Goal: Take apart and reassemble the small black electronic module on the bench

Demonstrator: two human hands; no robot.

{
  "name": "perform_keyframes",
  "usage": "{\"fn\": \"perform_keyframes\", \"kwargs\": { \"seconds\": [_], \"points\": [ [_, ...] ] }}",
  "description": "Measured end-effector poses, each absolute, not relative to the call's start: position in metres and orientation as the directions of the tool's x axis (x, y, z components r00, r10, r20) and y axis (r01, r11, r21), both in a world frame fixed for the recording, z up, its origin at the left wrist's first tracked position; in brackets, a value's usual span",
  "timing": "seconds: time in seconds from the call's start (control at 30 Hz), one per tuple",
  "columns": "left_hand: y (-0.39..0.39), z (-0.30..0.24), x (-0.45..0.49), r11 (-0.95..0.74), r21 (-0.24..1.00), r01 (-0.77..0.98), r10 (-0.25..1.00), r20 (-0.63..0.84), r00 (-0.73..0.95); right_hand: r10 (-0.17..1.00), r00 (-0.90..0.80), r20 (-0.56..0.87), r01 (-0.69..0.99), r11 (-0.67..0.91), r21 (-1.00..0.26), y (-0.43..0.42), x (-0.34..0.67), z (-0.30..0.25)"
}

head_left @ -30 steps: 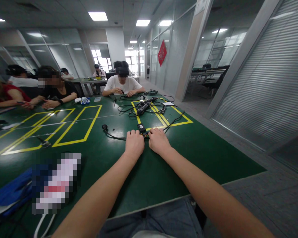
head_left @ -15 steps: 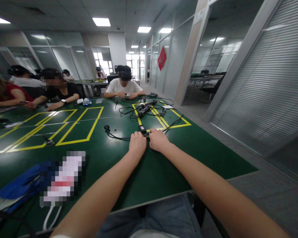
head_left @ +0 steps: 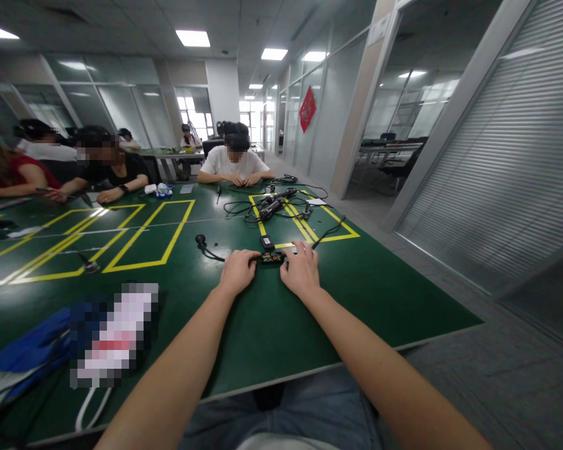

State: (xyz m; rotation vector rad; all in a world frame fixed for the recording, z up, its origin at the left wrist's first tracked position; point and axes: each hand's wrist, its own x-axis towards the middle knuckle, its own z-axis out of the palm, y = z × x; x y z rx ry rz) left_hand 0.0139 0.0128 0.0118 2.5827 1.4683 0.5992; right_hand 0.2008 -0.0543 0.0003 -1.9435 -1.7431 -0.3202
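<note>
A small opened black casing [head_left: 271, 257] with orange and metallic parts showing inside lies on the green table, between my hands. My left hand [head_left: 238, 272] grips its left end, fingertips curled at the edge. At the right end, my right hand [head_left: 301, 269] holds it between thumb and fingers, the other fingers a little spread. Just beyond the casing lies a black cover piece [head_left: 266, 242] with a white label. A black cable [head_left: 211, 253] with a round plug [head_left: 200, 239] runs out to the left; another cable [head_left: 329, 230] leads off to the right.
Tangled black cables and rod-shaped tools [head_left: 274, 205] lie farther back, over yellow tape outlines [head_left: 351, 235]. A blue item [head_left: 32, 350] and a blurred pink-white object [head_left: 115, 337] are at the near left. Across the table a person in white [head_left: 234, 159] works; others sit at the left.
My hands have moved apart, mainly the left one to the left, so the casing's open inside now shows between them. The right fingers have spread.
</note>
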Motion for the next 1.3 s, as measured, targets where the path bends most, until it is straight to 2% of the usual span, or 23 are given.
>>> {"fn": "perform_keyframes", "kwargs": {
  "seconds": [0.23,0.37,0.57,0.9,1.13,1.3],
  "points": [
    [0.003,0.020,0.018,-0.529,0.198,0.825,0.838,0.272,0.473,0.872,0.216,0.440,0.962,-0.113,-0.248,-0.054,0.203,0.002],
    [0.007,0.020,0.018,-0.559,0.169,0.811,0.820,0.259,0.511,0.894,0.187,0.407,0.962,-0.083,-0.260,-0.052,0.205,0.004],
    [0.009,0.020,0.017,-0.620,0.052,0.783,0.758,0.297,0.581,0.920,0.167,0.355,0.952,-0.057,-0.301,-0.050,0.207,0.005],
    [0.013,0.017,0.016,-0.611,0.115,0.783,0.779,0.268,0.567,0.929,0.158,0.335,0.947,-0.045,-0.319,-0.049,0.210,0.004],
    [0.004,0.025,0.023,-0.567,0.063,0.821,0.809,0.230,0.541,0.938,0.122,0.325,0.969,-0.042,-0.245,-0.051,0.207,0.007],
    [-0.006,0.021,0.031,-0.549,0.057,0.834,0.807,0.295,0.512,0.926,0.160,0.343,0.958,-0.062,-0.280,-0.052,0.203,0.007]
  ]
}}
